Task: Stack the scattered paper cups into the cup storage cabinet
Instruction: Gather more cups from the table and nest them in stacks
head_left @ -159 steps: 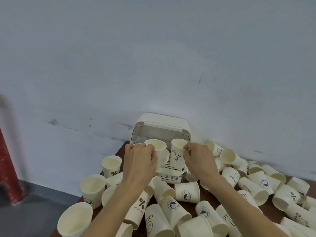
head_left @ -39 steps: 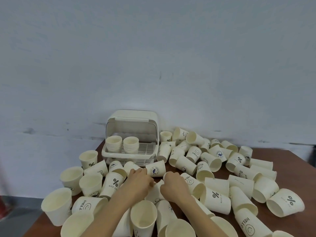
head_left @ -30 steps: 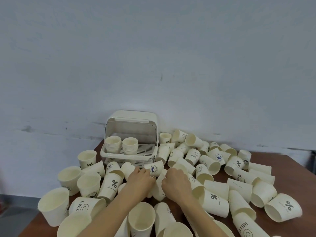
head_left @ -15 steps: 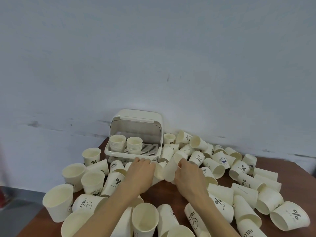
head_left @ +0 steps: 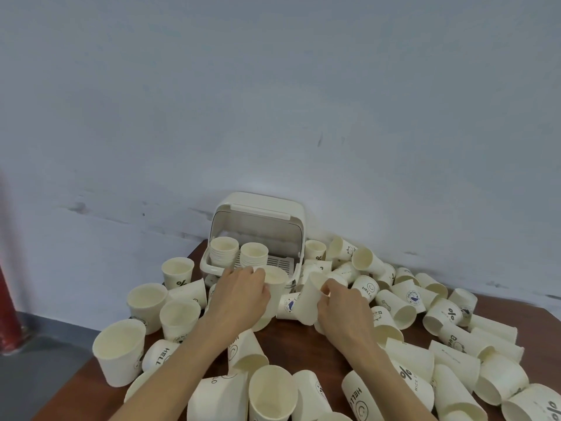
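The left hand (head_left: pixel 239 296) gripped an upright paper cup (head_left: pixel 274 291) just in front of the cup storage cabinet (head_left: pixel 258 235); the right hand (head_left: pixel 346 305) pinched a tilted cup (head_left: pixel 309 300) beside it. Inside the cabinet stood two cup stacks (head_left: pixel 236 253). Loose cups (head_left: pixel 425 314) lay scattered around the cabinet across the brown table (head_left: pixel 306 350).
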The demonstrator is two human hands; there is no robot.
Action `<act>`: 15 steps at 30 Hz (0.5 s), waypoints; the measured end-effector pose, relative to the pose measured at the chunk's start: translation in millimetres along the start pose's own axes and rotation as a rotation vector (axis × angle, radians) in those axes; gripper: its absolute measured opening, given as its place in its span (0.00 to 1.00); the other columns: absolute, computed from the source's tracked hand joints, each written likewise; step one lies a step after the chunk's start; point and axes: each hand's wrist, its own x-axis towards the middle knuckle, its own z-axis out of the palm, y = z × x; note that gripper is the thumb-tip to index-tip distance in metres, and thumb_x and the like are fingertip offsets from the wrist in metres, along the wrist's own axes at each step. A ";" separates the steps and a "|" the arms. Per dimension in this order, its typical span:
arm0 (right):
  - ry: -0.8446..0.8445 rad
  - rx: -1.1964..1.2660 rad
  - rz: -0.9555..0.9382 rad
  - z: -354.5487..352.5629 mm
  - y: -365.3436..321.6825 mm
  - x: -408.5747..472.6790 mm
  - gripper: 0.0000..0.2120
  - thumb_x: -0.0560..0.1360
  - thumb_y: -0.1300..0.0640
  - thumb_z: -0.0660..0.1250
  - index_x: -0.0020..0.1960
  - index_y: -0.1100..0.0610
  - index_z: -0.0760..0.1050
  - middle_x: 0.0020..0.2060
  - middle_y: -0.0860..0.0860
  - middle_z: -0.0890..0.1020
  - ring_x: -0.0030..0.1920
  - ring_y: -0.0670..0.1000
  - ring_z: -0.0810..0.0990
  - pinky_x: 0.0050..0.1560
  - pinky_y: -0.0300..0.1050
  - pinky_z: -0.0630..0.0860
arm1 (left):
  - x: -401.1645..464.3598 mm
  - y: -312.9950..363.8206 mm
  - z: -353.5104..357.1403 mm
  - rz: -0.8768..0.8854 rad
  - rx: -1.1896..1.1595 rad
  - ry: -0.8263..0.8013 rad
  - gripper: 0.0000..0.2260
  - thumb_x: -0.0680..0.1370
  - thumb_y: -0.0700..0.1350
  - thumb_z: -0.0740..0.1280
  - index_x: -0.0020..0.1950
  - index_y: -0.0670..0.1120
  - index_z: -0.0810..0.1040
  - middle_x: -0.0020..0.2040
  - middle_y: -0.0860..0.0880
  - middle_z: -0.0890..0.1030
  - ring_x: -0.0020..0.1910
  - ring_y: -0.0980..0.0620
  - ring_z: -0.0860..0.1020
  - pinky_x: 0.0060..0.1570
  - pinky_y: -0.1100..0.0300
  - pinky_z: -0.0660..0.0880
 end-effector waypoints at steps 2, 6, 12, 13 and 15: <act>-0.003 0.002 -0.013 2.4 -5.5 4.8 0.10 0.76 0.59 0.57 0.54 0.53 0.74 0.43 0.53 0.80 0.46 0.56 0.77 0.43 0.48 0.74 | 3.7 -5.2 -1.6 -0.027 -0.006 0.032 0.11 0.80 0.50 0.54 0.51 0.48 0.74 0.48 0.50 0.79 0.46 0.50 0.76 0.51 0.55 0.69; 0.013 -0.008 -0.063 6.4 -19.0 18.9 0.09 0.76 0.58 0.58 0.53 0.53 0.74 0.41 0.53 0.80 0.45 0.57 0.77 0.40 0.47 0.72 | 15.1 -17.8 -4.5 -0.075 -0.004 0.093 0.12 0.79 0.50 0.55 0.49 0.47 0.75 0.46 0.49 0.79 0.45 0.48 0.76 0.47 0.54 0.68; 0.043 -0.011 -0.127 14.1 -41.8 48.8 0.09 0.75 0.59 0.59 0.53 0.53 0.75 0.39 0.52 0.82 0.44 0.57 0.78 0.41 0.48 0.73 | 37.2 -40.9 -4.0 -0.132 -0.029 0.217 0.11 0.78 0.49 0.57 0.46 0.46 0.76 0.43 0.48 0.80 0.43 0.47 0.77 0.49 0.53 0.68; 0.049 -0.012 -0.138 15.9 -45.1 53.7 0.09 0.75 0.59 0.59 0.52 0.53 0.75 0.38 0.52 0.82 0.42 0.57 0.78 0.40 0.48 0.73 | 41.4 -44.9 -3.2 -0.138 -0.028 0.236 0.11 0.79 0.49 0.57 0.46 0.46 0.76 0.43 0.47 0.80 0.43 0.46 0.77 0.49 0.53 0.68; 0.066 -0.023 -0.163 20.0 -51.2 63.7 0.08 0.76 0.59 0.59 0.52 0.54 0.75 0.37 0.53 0.81 0.41 0.57 0.78 0.38 0.48 0.73 | 50.6 -52.9 -0.4 -0.149 -0.016 0.255 0.10 0.79 0.48 0.57 0.46 0.45 0.76 0.44 0.46 0.80 0.44 0.45 0.76 0.49 0.53 0.68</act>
